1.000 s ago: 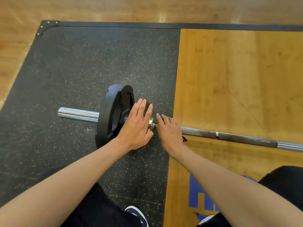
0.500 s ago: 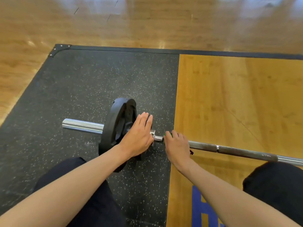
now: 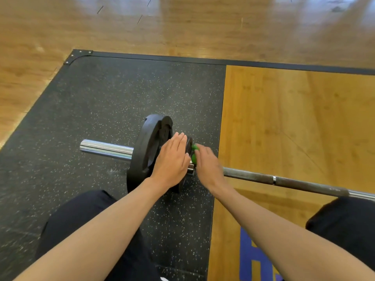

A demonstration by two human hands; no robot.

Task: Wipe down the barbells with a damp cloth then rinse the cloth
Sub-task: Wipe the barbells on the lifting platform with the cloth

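Observation:
A barbell (image 3: 284, 180) lies across the floor, its chrome sleeve (image 3: 105, 149) pointing left and a black weight plate (image 3: 148, 147) standing on it. My left hand (image 3: 172, 161) rests flat with straight fingers against the plate's inner face. Just right of it, my right hand (image 3: 209, 167) covers the bar at the collar and holds a green cloth (image 3: 194, 152) against it; only a small bit of green shows past the fingers. The hand is motion-blurred.
The plate stands on a black speckled rubber mat (image 3: 91, 102). A wooden platform panel (image 3: 294, 122) with a blue logo (image 3: 253, 258) lies to the right. My dark-clothed knees (image 3: 85, 226) are at the bottom on both sides.
The camera view tilted up, showing more floor beyond the mat. My right hand slid left along the bar to the collar, and the green cloth shows again. My left hand stays on the plate.

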